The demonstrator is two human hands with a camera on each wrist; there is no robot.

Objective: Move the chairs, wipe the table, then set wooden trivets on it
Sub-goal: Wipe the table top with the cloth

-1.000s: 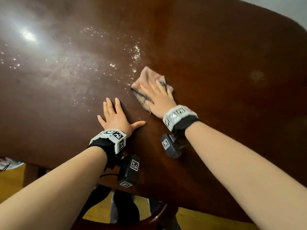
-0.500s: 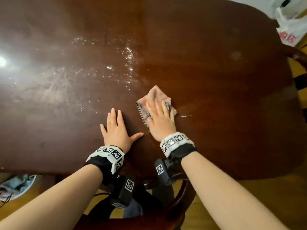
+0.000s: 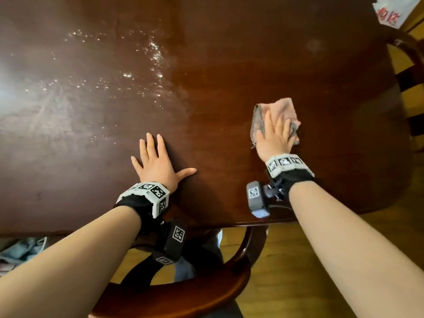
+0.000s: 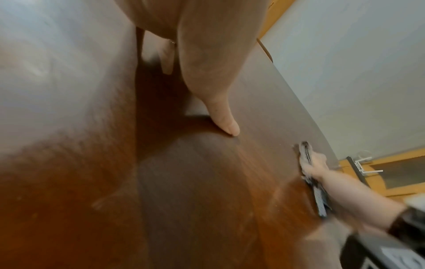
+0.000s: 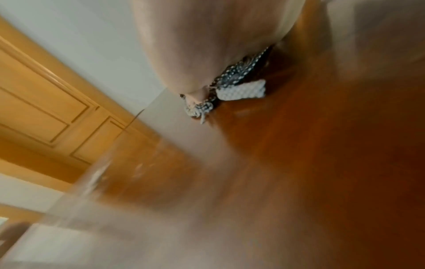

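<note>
A dark brown wooden table (image 3: 229,65) fills the head view. My right hand (image 3: 274,131) presses flat on a folded pink cloth (image 3: 283,109) with a dark striped edge, near the table's right front. The cloth (image 5: 239,85) shows under the palm in the blurred right wrist view. My left hand (image 3: 156,161) lies flat on the bare tabletop near the front edge, fingers straight and thumb spread. In the left wrist view the thumb (image 4: 220,112) touches the wood, and the right hand with the cloth (image 4: 308,160) is off to the right. Specks and smears (image 3: 137,65) glint on the table's left half.
A curved dark wooden chair back (image 3: 206,288) sits right below the table's front edge. Another chair (image 3: 410,72) stands at the right side. A white bag with red print (image 3: 390,14) is at the top right. Yellow wood floor (image 3: 298,260) shows below the table.
My right hand has slid the cloth to the right across the table, away from the left hand. The left hand has stayed planted. The head view has shifted right.
</note>
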